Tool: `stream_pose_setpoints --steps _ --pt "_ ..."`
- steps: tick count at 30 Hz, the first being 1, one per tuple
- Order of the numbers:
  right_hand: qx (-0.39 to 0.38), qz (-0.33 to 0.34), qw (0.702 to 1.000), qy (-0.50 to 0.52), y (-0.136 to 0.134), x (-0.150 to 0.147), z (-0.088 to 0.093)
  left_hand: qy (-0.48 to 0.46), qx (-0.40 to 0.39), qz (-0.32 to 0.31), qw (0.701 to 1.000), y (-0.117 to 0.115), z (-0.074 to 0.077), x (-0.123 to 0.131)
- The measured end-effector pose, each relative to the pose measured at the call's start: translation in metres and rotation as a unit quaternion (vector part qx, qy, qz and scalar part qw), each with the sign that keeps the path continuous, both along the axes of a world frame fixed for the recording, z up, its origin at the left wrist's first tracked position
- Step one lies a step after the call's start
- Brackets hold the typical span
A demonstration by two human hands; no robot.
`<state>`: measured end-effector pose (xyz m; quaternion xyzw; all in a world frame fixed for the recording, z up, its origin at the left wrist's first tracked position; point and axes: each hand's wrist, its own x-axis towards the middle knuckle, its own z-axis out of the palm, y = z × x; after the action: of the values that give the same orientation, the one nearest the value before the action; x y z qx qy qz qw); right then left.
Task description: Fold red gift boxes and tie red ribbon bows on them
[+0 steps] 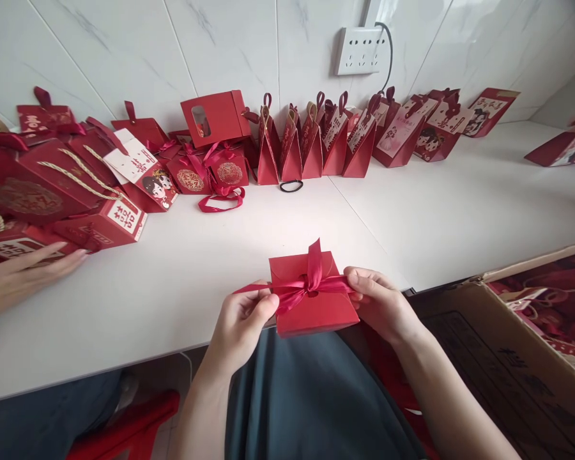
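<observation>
A small red gift box (316, 310) rests at the near edge of the white table (172, 287), with a dark red satin ribbon (306, 286) knotted across its top. My left hand (243, 319) pinches the ribbon's left end beside the box. Closed fingers of my right hand (376, 300) grip the ribbon's right end at the box's right edge. One ribbon tail stands up above the knot.
Red gift boxes and bags (311, 144) line the wall, with a pile (67, 172) at the left. Another person's hand (23, 271) lies flat at the left edge. A black hair band (291, 186), a loose ribbon (221, 198) and a cardboard carton (522, 358) are nearby.
</observation>
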<state>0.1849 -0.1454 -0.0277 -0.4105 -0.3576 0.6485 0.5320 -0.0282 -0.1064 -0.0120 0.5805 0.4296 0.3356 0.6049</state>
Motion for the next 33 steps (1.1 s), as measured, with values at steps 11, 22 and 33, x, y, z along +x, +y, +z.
stream_pose_setpoints --steps 11,22,33 --pt "0.033 -0.079 0.991 -0.102 -0.001 0.003 0.002 0.036 0.1 0.006 0.994 0.002 -0.001 -0.003" --pt "0.195 -0.065 0.813 -0.546 -0.034 -0.009 0.031 0.072 0.24 -0.007 0.968 0.005 0.002 0.0" --pt "0.204 -0.227 0.762 -0.57 -0.034 0.005 0.028 -0.002 0.369 0.031 0.929 -0.005 0.007 -0.004"
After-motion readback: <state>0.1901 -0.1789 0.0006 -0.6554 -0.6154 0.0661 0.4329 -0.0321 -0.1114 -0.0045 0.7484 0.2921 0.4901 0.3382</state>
